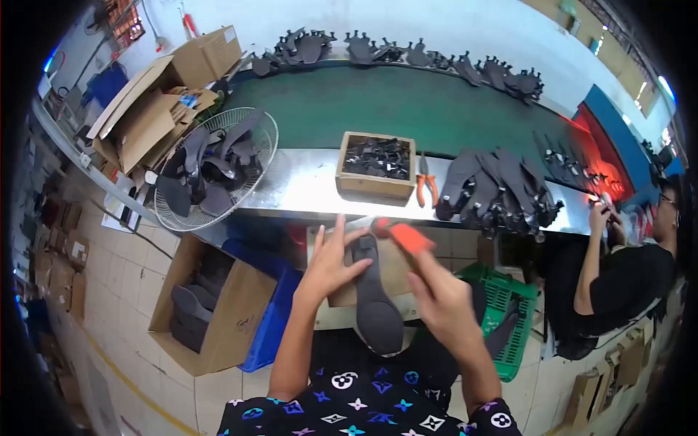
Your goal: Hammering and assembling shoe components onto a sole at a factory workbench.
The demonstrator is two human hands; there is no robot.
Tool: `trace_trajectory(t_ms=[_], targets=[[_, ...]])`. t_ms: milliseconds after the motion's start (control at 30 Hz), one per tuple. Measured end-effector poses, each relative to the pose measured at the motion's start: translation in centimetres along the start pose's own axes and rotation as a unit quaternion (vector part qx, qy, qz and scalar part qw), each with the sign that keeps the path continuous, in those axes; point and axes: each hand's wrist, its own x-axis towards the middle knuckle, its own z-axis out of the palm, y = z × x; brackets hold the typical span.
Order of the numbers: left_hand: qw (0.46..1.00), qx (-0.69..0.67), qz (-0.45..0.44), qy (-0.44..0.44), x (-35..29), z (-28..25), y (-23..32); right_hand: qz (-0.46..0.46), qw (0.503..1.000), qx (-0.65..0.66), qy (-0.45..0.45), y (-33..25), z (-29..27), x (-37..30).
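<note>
In front of me, a dark grey shoe sole (379, 320) lies lengthwise on a wooden board (396, 272), its wide end toward my body. My left hand (331, 263) rests at the sole's far, narrow end with fingers stretched apart and the thumb reaching over its edge. My right hand (445, 301) is closed around the red-orange handle of a hammer (412, 238). The hammer's head, slightly blurred, is near the far end of the sole; whether it touches the sole I cannot tell.
Beyond the board is a metal bench edge with a wooden box (376, 187) of small black parts, orange-handled pliers (427, 186) and piled soles (494, 189). A wire basket (240, 200) of soles stands left, above a carton (240, 320). A green crate (520, 349) and a seated co-worker (629, 280) are right.
</note>
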Motion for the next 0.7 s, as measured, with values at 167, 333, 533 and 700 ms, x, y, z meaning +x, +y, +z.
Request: trace_trajectory(t_ms=[167,333,533,700], targets=[[0.978,-0.183,-0.088,-0.042,-8.7,6.4,11.6,0.019,0.993,0.104,0.043,-6.8,-8.3,-8.9],[0.996,-0.083,-0.036,-0.024,-9.6,9.2,11.3,0.055,0.990,-0.124,-0.037,-2.3,-6.8,-8.3],[0.984,-0.174,0.046,-0.013,-11.9,8.2,13.5,-0.035,0.981,-0.191,0.009,-2.0,-9.2,-6.9],[0.916,-0.390,0.045,-0.082,-14.3,3.0,18.7,-0.117,0.939,-0.297,-0.130,3.8,-6.6,-7.1]])
